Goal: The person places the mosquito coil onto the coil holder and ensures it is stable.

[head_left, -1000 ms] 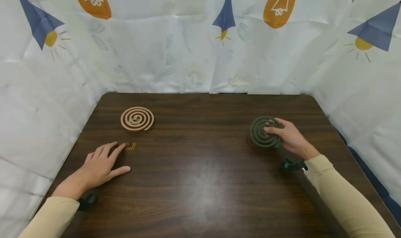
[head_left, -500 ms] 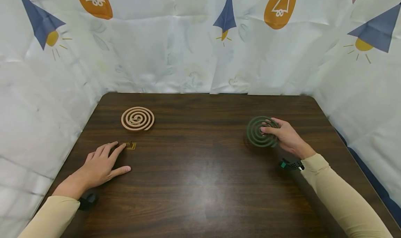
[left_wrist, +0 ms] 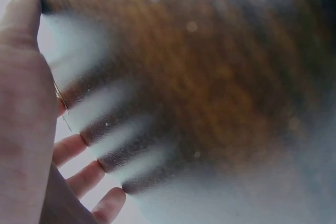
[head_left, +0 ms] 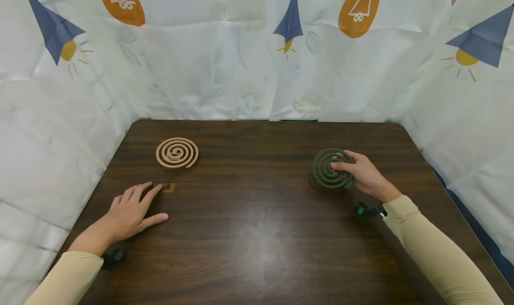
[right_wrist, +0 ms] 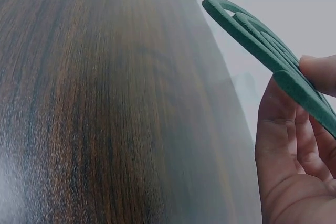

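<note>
A green mosquito coil point(head_left: 321, 171) is held above the right part of the table by my right hand point(head_left: 367, 175), thumb on top and fingers beneath. In the right wrist view the coil point(right_wrist: 247, 32) appears nearly edge-on, pinched between thumb and fingers. My left hand point(head_left: 124, 213) lies spread on the left side of the table, and its index fingertip meets a small gold-coloured metal stand point(head_left: 170, 187). Behind that stand, a tan mosquito coil point(head_left: 177, 153) lies flat. The left wrist view has the fingertips point(left_wrist: 110, 203) touching the glossy tabletop.
The dark wood-grain table point(head_left: 249, 215) reaches back to a white printed curtain point(head_left: 241, 73), which also hangs along both sides. A dark watch-like band point(head_left: 370, 210) is on the right wrist.
My right hand has shifted a little to the left with the green mosquito coil. The left hand, the metal stand and the tan coil stay where they were.
</note>
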{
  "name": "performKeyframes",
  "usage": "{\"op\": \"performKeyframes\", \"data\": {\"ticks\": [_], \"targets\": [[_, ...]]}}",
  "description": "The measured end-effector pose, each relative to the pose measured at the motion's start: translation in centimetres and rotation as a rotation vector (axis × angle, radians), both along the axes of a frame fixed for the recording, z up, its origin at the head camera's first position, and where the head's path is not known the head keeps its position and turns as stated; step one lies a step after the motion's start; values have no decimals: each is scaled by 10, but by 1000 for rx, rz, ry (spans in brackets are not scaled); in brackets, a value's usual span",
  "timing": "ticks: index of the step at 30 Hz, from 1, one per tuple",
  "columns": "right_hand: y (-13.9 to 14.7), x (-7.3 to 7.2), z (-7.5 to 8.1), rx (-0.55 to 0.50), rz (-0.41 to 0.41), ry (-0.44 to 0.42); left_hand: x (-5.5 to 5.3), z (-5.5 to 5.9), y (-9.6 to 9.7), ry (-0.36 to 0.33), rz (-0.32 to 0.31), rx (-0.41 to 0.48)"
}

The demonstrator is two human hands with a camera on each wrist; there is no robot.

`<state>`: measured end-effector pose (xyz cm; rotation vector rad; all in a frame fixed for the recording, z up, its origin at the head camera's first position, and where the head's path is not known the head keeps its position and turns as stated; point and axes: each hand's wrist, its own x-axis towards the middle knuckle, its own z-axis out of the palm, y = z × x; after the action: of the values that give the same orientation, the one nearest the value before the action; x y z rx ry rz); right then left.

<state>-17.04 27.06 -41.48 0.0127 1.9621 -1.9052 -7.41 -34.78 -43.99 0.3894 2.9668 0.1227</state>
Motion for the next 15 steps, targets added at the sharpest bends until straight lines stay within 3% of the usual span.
{"op": "performKeyframes", "data": {"ticks": [15], "targets": [[-11, -4, -1, -14, 12, -7, 0, -1, -1, -4, 0, -2]]}}
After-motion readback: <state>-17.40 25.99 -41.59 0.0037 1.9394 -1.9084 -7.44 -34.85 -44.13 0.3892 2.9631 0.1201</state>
